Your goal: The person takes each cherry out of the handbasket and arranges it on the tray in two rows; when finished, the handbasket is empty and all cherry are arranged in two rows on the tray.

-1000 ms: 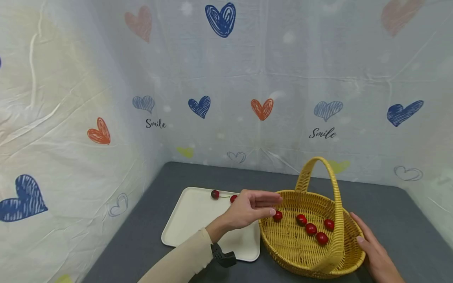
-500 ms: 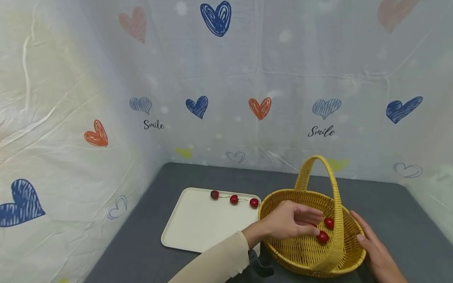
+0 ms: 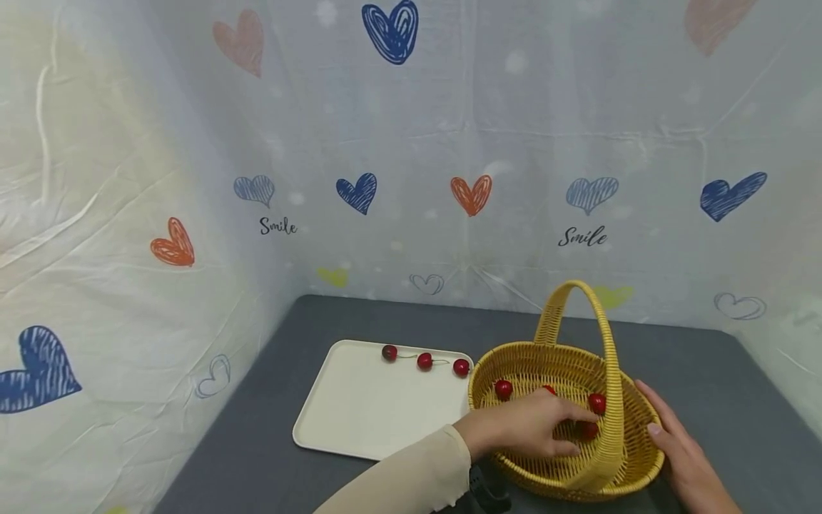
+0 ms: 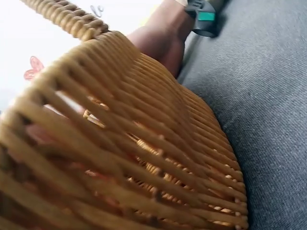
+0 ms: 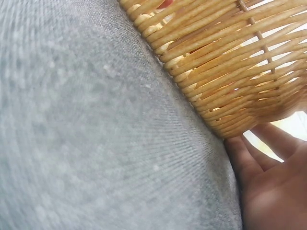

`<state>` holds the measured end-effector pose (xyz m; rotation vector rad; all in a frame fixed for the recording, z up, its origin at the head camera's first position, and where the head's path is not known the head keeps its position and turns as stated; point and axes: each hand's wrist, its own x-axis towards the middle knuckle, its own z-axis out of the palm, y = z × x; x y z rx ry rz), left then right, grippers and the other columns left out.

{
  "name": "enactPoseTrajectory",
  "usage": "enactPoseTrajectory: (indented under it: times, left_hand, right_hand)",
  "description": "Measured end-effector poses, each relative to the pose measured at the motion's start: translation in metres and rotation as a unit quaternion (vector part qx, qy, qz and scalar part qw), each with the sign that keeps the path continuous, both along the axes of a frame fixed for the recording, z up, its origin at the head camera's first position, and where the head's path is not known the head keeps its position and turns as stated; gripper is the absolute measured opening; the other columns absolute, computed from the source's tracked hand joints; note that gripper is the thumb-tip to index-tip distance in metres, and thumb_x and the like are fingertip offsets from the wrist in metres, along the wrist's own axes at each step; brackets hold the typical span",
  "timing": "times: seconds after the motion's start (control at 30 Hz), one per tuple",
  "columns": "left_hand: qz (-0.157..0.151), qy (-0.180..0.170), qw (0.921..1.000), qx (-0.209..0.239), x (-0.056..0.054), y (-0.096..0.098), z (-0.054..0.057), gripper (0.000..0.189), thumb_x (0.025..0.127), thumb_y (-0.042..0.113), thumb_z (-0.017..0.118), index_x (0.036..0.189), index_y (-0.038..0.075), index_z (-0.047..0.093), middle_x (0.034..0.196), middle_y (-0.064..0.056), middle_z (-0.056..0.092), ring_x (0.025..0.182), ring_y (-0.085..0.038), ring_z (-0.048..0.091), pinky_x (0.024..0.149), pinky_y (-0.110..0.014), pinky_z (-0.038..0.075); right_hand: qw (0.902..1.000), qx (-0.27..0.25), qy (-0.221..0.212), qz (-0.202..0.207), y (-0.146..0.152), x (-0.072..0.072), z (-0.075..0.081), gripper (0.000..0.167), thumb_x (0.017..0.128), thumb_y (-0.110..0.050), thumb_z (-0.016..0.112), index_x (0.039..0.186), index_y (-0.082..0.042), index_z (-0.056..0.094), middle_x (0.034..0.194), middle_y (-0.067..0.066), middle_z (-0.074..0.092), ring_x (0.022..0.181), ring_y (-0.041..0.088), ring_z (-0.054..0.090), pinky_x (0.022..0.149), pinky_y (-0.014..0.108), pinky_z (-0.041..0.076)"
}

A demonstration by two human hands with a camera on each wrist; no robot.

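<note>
My left hand (image 3: 533, 425) reaches down into the yellow wicker basket (image 3: 514, 357), thumb and forefinger spread on either side of a red cherry (image 3: 588, 431). A second cherry (image 3: 596, 403) lies just past the forefinger, and another (image 3: 504, 389) sits near the basket's left wall. One more cherry (image 3: 549, 390) is mostly hidden behind the left hand. My right hand (image 3: 683, 450) grips the basket's right side, thumb at the rim and fingers along the outside. From the right wrist, its fingers (image 5: 244, 155) show against the woven wall. The left wrist view is largely filled by the basket's weave (image 4: 120, 129).
A cream tray (image 3: 359, 407) lies left of the basket, with three stemmed cherries (image 3: 424, 362) along its far edge. The basket's tall handle (image 3: 613, 385) arches up right of the left hand. Grey cloth (image 3: 700, 364) covers the table; a heart-print sheet (image 3: 514, 143) hangs behind.
My left hand has moved right from the basket's left rim, then lower into the basket, its thumb and forefinger coming around a cherry. The right hand stays on the basket.
</note>
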<state>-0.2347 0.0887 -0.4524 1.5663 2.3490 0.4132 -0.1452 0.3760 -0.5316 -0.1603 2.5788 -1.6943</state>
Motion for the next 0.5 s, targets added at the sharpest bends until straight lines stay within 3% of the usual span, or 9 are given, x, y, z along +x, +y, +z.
enactPoseTrajectory:
  times: [0.1,0.13,0.2,0.3,0.4,0.5]
  left_hand:
    - [-0.018,0.028,0.999,-0.029,-0.0003,0.0034,-0.0032,0.057,0.111,0.035,0.068,0.165,0.028,0.051,0.162,0.02,0.054,0.148,0.009,0.046,0.121,-0.008,0.032]
    - [-0.025,0.037,0.9984,-0.036,-0.0004,0.0037,-0.004,0.057,0.111,0.033,0.067,0.165,0.027,0.05,0.163,0.019,0.053,0.15,0.008,0.045,0.124,-0.009,0.03]
    - [-0.032,0.054,0.9972,-0.041,-0.0003,0.0037,-0.0052,0.055,0.112,0.032,0.065,0.165,0.026,0.051,0.162,0.019,0.054,0.152,0.006,0.044,0.126,-0.011,0.027]
    - [-0.034,0.067,0.9971,-0.006,0.0,0.0014,-0.0059,0.048,0.112,0.019,0.065,0.16,0.022,0.058,0.156,0.014,0.062,0.146,0.005,0.053,0.122,-0.009,0.032]
    - [-0.022,0.081,0.9956,0.043,0.0009,-0.0017,-0.0053,0.046,0.109,0.005,0.062,0.153,0.017,0.065,0.15,0.009,0.069,0.14,0.003,0.059,0.116,-0.007,0.038]
    - [-0.004,0.091,0.994,0.06,0.0021,-0.0035,-0.0035,0.048,0.107,-0.001,0.058,0.151,0.016,0.067,0.146,0.009,0.071,0.138,0.003,0.061,0.114,-0.007,0.041]
  right_hand:
    - [1.0,0.006,0.001,-0.003,0.0,0.0004,0.0001,0.061,0.123,-0.029,0.023,0.178,-0.031,-0.002,0.164,-0.028,0.011,0.119,-0.034,0.031,0.088,0.013,0.049]
    - [1.0,0.007,0.001,-0.003,0.0,0.0006,0.0002,0.061,0.123,-0.029,0.023,0.178,-0.031,-0.002,0.164,-0.028,0.011,0.118,-0.034,0.031,0.088,0.013,0.049]
    - [1.0,0.006,0.004,-0.002,-0.0001,0.0007,0.0002,0.061,0.123,-0.028,0.023,0.178,-0.03,-0.002,0.164,-0.028,0.011,0.119,-0.035,0.031,0.088,0.013,0.049]
    - [0.9999,0.004,0.013,0.001,-0.0008,0.0007,0.0002,0.061,0.123,-0.026,0.023,0.178,-0.029,-0.001,0.163,-0.028,0.013,0.12,-0.035,0.031,0.088,0.012,0.049]
    - [0.9997,0.001,0.024,0.004,-0.0015,0.0007,0.0002,0.061,0.122,-0.024,0.024,0.179,-0.026,0.0,0.162,-0.028,0.016,0.122,-0.034,0.033,0.088,0.012,0.05]
    - [0.9996,-0.007,0.025,0.006,-0.002,0.0005,0.0005,0.061,0.122,-0.023,0.024,0.179,-0.026,0.001,0.162,-0.027,0.018,0.124,-0.032,0.035,0.089,0.012,0.051]
